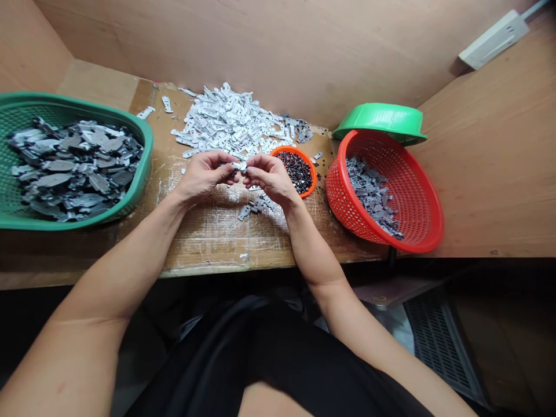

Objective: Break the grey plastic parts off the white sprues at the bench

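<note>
Clip (240, 167) of flat silvery metal

Green basket (145, 145) heaped with grey metal plates (73, 168) sits at the table's left edge, red basket (428, 229) with smaller grey pieces (373, 194) at its right edge, upturned green bowl (382, 120) just behind, white power strip (493, 39) on the right wall.

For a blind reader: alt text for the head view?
The left hand and right hand pinch a small pale metal piece together, before a heap of white metal strips, between a green plastic basket and a red plastic basket.
</note>
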`<state>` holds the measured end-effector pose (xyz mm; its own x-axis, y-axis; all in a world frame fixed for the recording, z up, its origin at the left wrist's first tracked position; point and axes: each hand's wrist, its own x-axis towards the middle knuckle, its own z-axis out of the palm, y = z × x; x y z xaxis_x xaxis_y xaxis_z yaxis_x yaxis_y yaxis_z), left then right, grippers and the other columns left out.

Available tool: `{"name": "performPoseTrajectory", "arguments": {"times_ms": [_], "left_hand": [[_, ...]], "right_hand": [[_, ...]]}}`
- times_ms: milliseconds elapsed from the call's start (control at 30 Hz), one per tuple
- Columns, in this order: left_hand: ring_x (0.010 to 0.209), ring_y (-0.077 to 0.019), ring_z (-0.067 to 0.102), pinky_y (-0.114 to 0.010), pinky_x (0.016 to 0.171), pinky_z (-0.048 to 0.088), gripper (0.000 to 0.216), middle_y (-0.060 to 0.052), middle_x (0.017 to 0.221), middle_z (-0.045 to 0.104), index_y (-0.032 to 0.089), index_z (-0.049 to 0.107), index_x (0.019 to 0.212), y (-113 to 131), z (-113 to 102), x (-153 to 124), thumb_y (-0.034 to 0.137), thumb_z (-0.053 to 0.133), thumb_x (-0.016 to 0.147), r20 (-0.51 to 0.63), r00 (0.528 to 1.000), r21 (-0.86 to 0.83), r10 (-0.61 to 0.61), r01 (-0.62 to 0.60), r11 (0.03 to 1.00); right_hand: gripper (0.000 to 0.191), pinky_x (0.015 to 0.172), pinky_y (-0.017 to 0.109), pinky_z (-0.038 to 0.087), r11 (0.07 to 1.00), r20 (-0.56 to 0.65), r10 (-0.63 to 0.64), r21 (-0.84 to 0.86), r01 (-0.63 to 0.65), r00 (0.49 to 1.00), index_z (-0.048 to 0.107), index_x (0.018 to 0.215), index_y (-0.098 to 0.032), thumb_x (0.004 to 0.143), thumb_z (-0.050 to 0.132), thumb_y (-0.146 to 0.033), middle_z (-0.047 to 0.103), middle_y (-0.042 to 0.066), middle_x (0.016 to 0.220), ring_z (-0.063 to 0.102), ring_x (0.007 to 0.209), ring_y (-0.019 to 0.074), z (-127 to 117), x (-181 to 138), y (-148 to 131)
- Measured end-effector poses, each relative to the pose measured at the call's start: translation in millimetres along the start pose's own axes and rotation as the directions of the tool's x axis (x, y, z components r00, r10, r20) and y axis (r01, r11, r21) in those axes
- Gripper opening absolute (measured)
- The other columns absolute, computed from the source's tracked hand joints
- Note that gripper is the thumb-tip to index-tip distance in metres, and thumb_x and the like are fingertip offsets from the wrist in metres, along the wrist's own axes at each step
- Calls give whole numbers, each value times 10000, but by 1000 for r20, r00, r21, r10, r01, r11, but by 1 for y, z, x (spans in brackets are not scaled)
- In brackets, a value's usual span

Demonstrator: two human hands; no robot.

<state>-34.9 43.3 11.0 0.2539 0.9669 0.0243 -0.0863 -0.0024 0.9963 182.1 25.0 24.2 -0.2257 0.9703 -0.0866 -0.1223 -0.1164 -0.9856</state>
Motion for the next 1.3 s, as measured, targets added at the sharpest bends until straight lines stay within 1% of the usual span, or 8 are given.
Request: {"name": "performPoseTrajectory", "arguments": {"times_ms": [167,300,467,600,833,1067,1200,1300], "left_hand": [[708,-202,808,-283,650,655,166,-29,777,767,203,782,1013,-5,-9,8,248,917,928,-163,986,76,20,-8,997],[739,-197,796,-287,686,675,160,-31,803,780,202,782,1002,-11,-10,10,223,903,899,-212,976,93,47,-28,995],[802,-182,783,-265,734,674,135,-34,874,796,198,780,990,-17,-2,8,205,875,895,-260,963,109,66,-39,993],[743,-175,769,-308,771,701,165,-24,840,766,199,750,993,-14,3,6,211,889,905,-223,974,39,33,-25,999],[745,-179,774,-317,782,692,127,-17,847,756,204,748,1003,-11,4,4,180,849,930,-232,971,107,63,-39,993],[776,-197,804,-313,777,703,118,-20,822,766,215,740,1011,-9,5,4,196,838,948,-239,968,144,71,-37,989],[759,-200,814,-296,738,694,133,-15,781,749,212,737,1020,-11,3,6,203,846,943,-234,971,134,55,-24,991],[775,-212,825,-304,734,695,145,-26,794,760,209,751,1019,-10,2,6,220,873,942,-200,979,105,41,-20,994]], "right_hand": [[581,586,238,526,998,-110,8,-64,-16,994,662,953,-249,707,1094,-548,701,-21,858,655,741,126,10,5,12],[682,614,244,560,999,-124,33,10,-31,992,640,1016,-258,674,1107,-619,694,-36,860,666,761,135,39,11,34],[546,653,243,583,997,-246,-76,-30,71,966,644,949,-253,827,1011,-638,666,-29,872,618,816,142,65,16,55],[472,659,239,584,998,-292,-70,-23,66,954,665,937,-248,924,928,-640,655,-16,884,615,833,146,63,14,52],[508,645,250,591,998,-304,-50,13,57,951,693,948,-245,843,993,-640,697,4,913,649,860,162,64,11,43],[485,672,274,613,997,-362,-42,39,60,931,730,1033,-251,887,945,-660,696,23,941,668,900,177,65,15,49],[440,693,274,618,996,-390,-79,15,92,917,745,1053,-245,924,913,-631,725,41,1024,685,919,173,56,15,46],[399,695,265,610,995,-353,-97,-19,96,931,778,1073,-250,910,940,-576,758,46,1082,698,956,179,41,15,36]]}}
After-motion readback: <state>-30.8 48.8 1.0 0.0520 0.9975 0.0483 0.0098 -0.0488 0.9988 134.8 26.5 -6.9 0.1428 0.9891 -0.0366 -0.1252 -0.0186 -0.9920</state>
